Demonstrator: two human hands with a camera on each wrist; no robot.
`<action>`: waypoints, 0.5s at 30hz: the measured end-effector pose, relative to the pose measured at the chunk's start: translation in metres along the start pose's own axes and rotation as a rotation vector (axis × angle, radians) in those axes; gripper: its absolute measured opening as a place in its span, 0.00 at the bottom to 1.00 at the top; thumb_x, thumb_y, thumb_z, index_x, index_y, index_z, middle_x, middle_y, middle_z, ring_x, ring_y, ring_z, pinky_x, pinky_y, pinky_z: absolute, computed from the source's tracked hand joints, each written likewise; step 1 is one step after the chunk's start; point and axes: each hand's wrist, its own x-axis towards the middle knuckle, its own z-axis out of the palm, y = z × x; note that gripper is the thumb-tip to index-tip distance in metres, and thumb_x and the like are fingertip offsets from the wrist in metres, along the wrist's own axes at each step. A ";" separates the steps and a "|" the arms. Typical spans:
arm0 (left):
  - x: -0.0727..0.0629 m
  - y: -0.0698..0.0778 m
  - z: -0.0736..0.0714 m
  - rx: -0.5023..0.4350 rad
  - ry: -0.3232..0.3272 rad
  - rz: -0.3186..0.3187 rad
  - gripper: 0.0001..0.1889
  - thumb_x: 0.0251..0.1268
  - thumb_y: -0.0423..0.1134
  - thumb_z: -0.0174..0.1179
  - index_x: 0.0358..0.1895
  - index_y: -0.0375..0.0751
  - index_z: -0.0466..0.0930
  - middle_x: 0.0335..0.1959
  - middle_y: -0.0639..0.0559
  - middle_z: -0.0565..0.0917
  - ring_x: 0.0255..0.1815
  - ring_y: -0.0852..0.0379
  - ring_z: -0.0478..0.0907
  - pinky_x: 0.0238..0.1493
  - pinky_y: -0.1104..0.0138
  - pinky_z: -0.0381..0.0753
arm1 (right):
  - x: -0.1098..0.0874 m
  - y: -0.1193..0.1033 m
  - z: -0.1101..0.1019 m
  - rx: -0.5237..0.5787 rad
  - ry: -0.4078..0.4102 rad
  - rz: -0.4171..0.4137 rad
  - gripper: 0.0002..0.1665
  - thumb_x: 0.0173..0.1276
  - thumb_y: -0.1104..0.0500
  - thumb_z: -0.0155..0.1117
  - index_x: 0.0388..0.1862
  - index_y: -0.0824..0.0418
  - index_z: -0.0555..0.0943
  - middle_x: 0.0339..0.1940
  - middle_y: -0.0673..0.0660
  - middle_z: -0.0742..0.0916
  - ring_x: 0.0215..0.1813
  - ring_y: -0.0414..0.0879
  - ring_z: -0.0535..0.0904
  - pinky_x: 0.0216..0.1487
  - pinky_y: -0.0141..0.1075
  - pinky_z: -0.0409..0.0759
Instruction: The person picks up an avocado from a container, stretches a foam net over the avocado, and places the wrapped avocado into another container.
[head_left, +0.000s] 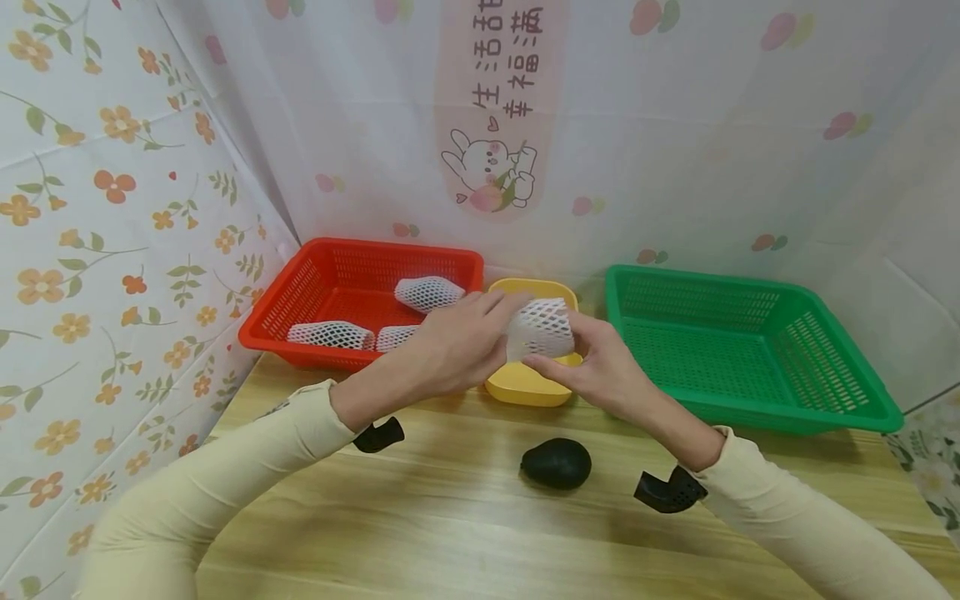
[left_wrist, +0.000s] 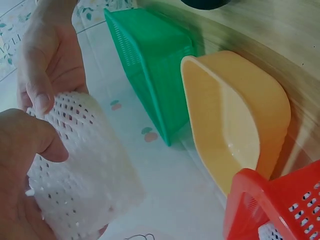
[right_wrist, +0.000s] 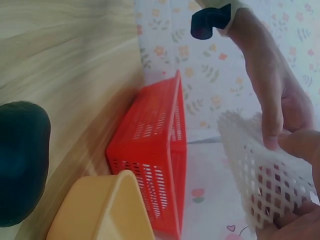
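Over the yellow bin (head_left: pixel 528 387), both hands hold a white foam net sleeve (head_left: pixel 542 327) between them. My left hand (head_left: pixel 457 346) grips its left side, thumb pressed on the mesh in the left wrist view. On the opposite end, my right hand (head_left: pixel 600 367) pinches the sleeve between thumb and fingers. Some fingertips show through the holes of the net (right_wrist: pixel 272 190) in the right wrist view, and others are hidden behind it. A dark green avocado (head_left: pixel 557 463) lies on the table below the hands, its narrow end toward the left.
To the left, a red basket (head_left: pixel 277 346) contains several pieces wrapped in white foam net (head_left: pixel 330 335). A green basket (head_left: pixel 750 408) stands at the right, the yellow bin between the two. Behind them hangs a printed cloth (head_left: pixel 375 125). The wooden table (head_left: pixel 450 533) extends toward the front.
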 end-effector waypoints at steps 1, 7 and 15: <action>0.000 -0.001 0.001 -0.003 0.029 -0.003 0.32 0.67 0.40 0.64 0.72 0.40 0.65 0.59 0.45 0.75 0.50 0.51 0.75 0.51 0.61 0.82 | 0.000 0.001 0.000 0.013 -0.007 -0.005 0.28 0.64 0.65 0.76 0.62 0.65 0.78 0.55 0.55 0.84 0.53 0.50 0.81 0.54 0.42 0.82; -0.007 -0.012 0.004 -0.017 0.159 -0.106 0.42 0.63 0.50 0.69 0.73 0.36 0.58 0.62 0.40 0.69 0.56 0.45 0.70 0.58 0.57 0.76 | 0.002 0.006 -0.002 0.083 -0.042 -0.057 0.40 0.64 0.67 0.74 0.73 0.60 0.69 0.65 0.54 0.78 0.60 0.50 0.78 0.56 0.40 0.81; -0.020 -0.020 0.005 -0.189 0.153 -0.215 0.27 0.60 0.50 0.73 0.53 0.38 0.73 0.43 0.47 0.75 0.45 0.50 0.71 0.47 0.63 0.78 | -0.002 0.009 -0.006 0.063 -0.033 0.017 0.52 0.63 0.62 0.77 0.79 0.53 0.58 0.69 0.52 0.72 0.63 0.49 0.75 0.56 0.39 0.80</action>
